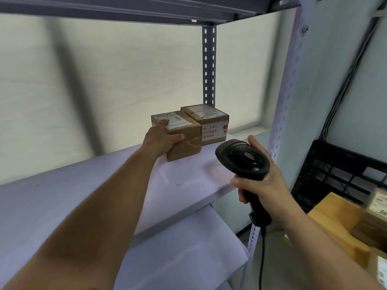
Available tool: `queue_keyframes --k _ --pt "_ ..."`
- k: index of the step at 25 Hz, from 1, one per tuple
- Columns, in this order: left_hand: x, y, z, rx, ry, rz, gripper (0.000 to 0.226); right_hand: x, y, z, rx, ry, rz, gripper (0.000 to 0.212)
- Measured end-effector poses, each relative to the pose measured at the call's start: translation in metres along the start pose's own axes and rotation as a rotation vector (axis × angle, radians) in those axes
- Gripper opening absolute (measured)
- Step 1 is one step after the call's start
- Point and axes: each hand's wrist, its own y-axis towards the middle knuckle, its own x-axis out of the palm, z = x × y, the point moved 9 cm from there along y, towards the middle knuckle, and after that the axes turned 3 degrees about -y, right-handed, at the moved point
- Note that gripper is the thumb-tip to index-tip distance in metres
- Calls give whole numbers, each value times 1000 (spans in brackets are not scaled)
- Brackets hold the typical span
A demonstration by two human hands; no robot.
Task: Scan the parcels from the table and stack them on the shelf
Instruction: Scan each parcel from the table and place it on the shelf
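My left hand [161, 138] grips a small brown cardboard parcel [184, 143] with a white label on top; the parcel sits on the pale shelf board [184, 185]. It touches a second brown parcel [209, 124] with red print, which stands behind it to the right near the shelf's rear post. My right hand [266, 185] holds a black handheld scanner [243, 158] by its handle, in front of the shelf's right edge, its cable hanging down. More parcels [377, 204] lie blurred on the wooden table [335, 214] at the lower right.
A perforated metal upright [282, 114] rises at the shelf's front right corner, another [209, 63] at the back. A black plastic crate [339, 172] stands against the wall to the right. A lower shelf board [184, 258] lies beneath. An upper shelf [146, 9] spans overhead.
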Motion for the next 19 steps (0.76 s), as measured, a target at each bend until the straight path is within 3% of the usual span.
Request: queue_keyframes --k 6,11,16,19 --pt "5 12 -2 23 10 -12 81 -2 -11 0 -2 -27 54 94" --pt "-1 2 3 -21 88 82 102 -15 -36 0 13 -66 64 95" --pt "1 -65 56 150 37 312 76 -42 -74 -11 -12 -69 65 95" --pt "38 -119 95 323 -37 331 62 -69 -107 -15 4 -68 81 96"
